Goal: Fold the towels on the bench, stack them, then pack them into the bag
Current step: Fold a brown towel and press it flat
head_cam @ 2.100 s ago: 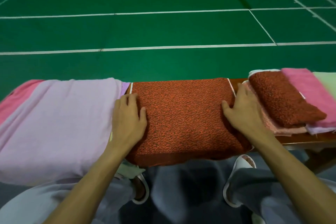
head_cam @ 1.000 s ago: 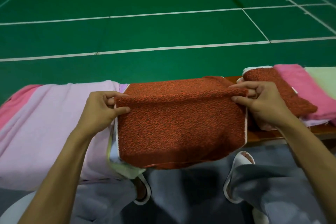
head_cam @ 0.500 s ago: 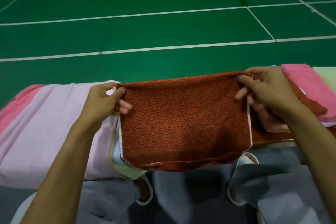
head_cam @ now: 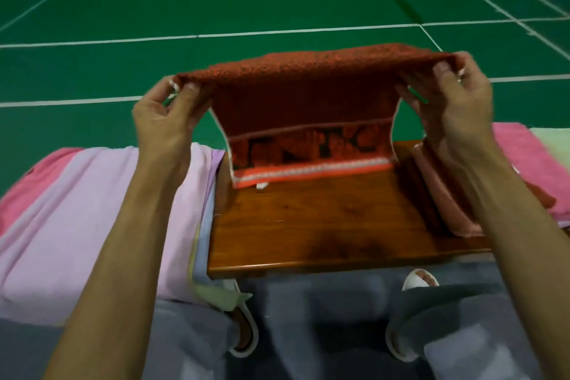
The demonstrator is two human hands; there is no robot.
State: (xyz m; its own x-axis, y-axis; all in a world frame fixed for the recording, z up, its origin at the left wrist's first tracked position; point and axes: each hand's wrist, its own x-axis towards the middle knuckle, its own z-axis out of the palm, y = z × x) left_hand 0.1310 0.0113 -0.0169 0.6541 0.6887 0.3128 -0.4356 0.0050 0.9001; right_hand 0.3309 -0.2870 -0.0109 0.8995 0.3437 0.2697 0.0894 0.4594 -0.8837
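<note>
Two spread towels, a pink towel [head_cam: 40, 182] and a lilac towel [head_cam: 123, 213], cover the left end of our tabletop [head_cam: 324, 225]. Our left hand [head_cam: 163, 120] pinches one top corner of the rust-red towel [head_cam: 308, 92], which hangs with its hem low over the bare wood. Our right hand [head_cam: 453, 108] pinches the other corner. Folded towels [head_cam: 444, 194] lie stacked at the right.

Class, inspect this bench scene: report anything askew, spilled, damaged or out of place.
Nothing spilled or damaged. The folded towels at right lie fanned and offset, not squared up; the lilac pile at left droops over the near edge of the bench.
</note>
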